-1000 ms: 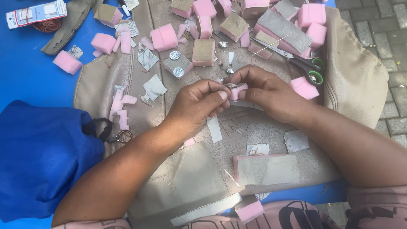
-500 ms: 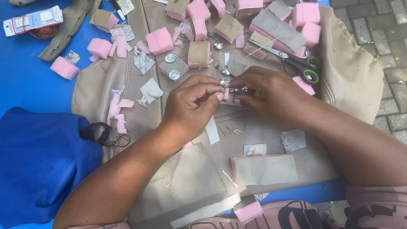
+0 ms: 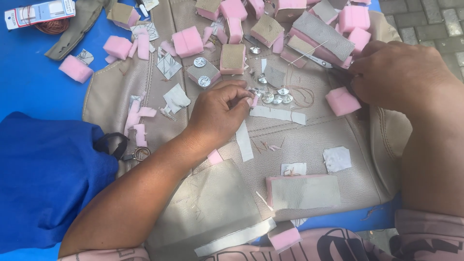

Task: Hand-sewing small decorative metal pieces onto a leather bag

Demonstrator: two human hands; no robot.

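so the hands have split up. a second ago both were pinched together over the middle of the beige cover (image 3: 299, 140), working one small pink-and-silver piece between them. now the right hand (image 3: 396, 72) has swung out to the cover's far right edge, fingers curled down by the scissors and a loose pink foam block (image 3: 342, 100). can't tell if it's actually got hold of anything, the knuckles hide it. my read: it's gone to fetch a tool or another bit, so the joining work is on pause.

the left hand (image 3: 217, 113) stays near the middle of the cover, thumb and fingertips closed on the small piece (image 3: 252, 100). only a sliver of pink shows past the fingertips, tiny and mostly hidden. just beside it sits a little cluster of silver buttons (image 3: 273, 95) with thin thread looping off to the right. more foam cubes, some capped with beige leather, are scattered along the cover's far edge.
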